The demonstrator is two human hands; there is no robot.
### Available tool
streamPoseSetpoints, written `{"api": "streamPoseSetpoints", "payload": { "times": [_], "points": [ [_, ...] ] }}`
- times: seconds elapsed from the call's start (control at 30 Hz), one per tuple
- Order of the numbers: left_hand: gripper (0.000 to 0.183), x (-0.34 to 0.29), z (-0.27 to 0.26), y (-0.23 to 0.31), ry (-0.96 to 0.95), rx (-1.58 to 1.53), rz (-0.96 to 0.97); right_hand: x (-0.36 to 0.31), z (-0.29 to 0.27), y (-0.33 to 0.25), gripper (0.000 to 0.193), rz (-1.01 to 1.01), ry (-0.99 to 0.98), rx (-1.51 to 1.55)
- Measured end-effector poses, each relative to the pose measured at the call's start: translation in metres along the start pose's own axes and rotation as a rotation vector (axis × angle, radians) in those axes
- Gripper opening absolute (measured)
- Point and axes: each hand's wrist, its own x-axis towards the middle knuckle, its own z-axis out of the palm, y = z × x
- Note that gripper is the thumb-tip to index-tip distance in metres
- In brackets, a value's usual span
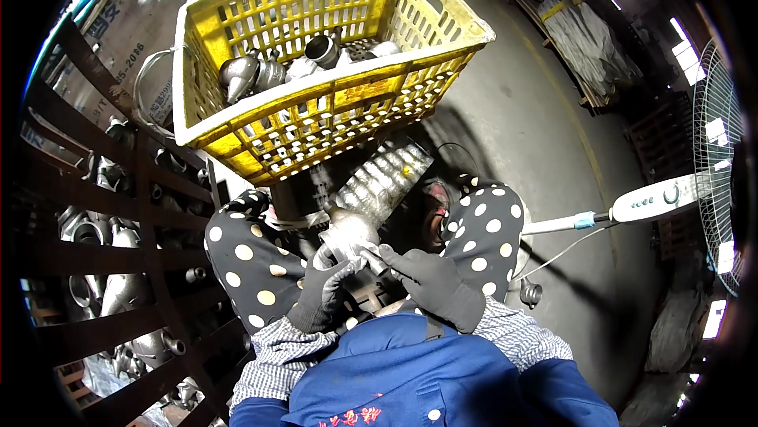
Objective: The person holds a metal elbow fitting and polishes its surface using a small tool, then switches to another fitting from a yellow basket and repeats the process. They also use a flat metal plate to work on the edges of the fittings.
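A rounded silver metal casting (352,231) with stubby pipe-like ends is held between my knees. My left hand (322,294), in a dark grey glove, grips its lower left side. From the right, my right hand (439,283), gloved the same way, reaches in with its fingers closed. Those fingers meet a short dark rod-like piece (375,262) at the casting's lower right. Whether that piece is part of the casting or a separate tool, I cannot tell. Beyond the casting lies a shiny, ridged silvery block (387,180).
Several metal castings (322,51) lie inside a yellow plastic crate (332,99) ahead. At my left, a brown slatted metal cage (150,229) holds more castings. A standing fan (659,199) is on the right, a cable trailing from it. Wrapped bundles (588,40) sit at the far right.
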Motion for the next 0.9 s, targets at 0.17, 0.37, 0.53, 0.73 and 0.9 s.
{"api": "streamPoseSetpoints", "payload": {
  "times": [0.17, 0.37, 0.53, 0.73, 0.9],
  "points": [
    [0.031, 0.001, -0.001, -0.002, 0.01, -0.007, 0.011, -0.002, -0.007, 0.003, 0.042, -0.003, 0.024, 0.241],
    [0.035, 0.003, -0.004, -0.004, -0.011, -0.014, 0.007, -0.001, -0.001, 0.008, 0.039, 0.011, 0.003, 0.342],
    [0.035, 0.002, 0.0, 0.002, 0.001, -0.038, -0.013, -0.004, 0.002, 0.009, 0.039, 0.025, 0.043, 0.371],
    [0.036, 0.003, -0.004, -0.003, 0.008, -0.03, -0.013, -0.001, -0.005, -0.012, 0.047, 0.104, -0.001, 0.004],
    [0.037, 0.003, 0.0, -0.001, -0.007, -0.077, 0.008, -0.001, 0.007, 0.013, 0.044, -0.052, 0.139, 0.352]
  ]
}}
